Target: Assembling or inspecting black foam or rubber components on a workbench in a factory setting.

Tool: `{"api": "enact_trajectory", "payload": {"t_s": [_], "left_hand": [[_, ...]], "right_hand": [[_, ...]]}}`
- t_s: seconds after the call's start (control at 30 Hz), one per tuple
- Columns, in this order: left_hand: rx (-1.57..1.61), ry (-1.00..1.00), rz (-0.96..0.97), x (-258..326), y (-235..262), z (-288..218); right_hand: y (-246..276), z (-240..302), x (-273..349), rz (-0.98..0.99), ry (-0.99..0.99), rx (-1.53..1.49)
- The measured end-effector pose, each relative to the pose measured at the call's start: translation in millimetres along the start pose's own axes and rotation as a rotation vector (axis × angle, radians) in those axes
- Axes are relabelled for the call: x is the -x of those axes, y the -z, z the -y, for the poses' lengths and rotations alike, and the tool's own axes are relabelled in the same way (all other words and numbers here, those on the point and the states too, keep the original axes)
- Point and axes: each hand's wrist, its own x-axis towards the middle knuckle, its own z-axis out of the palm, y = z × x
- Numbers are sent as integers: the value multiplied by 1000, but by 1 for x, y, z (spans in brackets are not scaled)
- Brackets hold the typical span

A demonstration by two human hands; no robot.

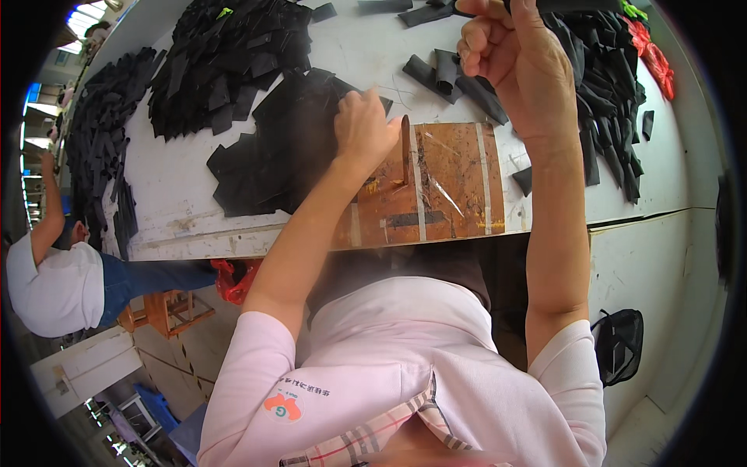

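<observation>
My left hand is closed on the edge of a black fabric piece in a loose stack of flat black fabric pieces. Its thumb touches or nearly touches a thin upright dark blade-like part standing on a worn brown board. Raised at the far right, my right hand has curled fingers and pinches a dark strip of fabric, partly cut off by the upper picture edge. Beneath and beside it lie several folded black fabric tubes.
Large heaps of black fabric pieces cover the table's far left, with another heap at right beside a red plastic bag. A person in a white shirt is at left near a wooden stool. A black bag hangs at right.
</observation>
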Motion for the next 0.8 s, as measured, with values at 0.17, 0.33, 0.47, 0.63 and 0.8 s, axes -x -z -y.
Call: {"api": "enact_trajectory", "payload": {"t_s": [0.17,0.33,0.47,0.63,0.8], "left_hand": [[-77,-54,47,-10,-25,26],[289,-134,-70,16,9,38],[1294,272,-76,70,49,35],[2066,548,-41,124,80,14],[2322,748,129,146,86,7]], "right_hand": [[0,-35,52,-395,-328,275],[-23,-62,104,-326,-481,298],[-45,-75,118,-202,-705,236],[-60,-98,113,-156,-585,-309],[-76,-99,108,-244,-632,-374]]}}
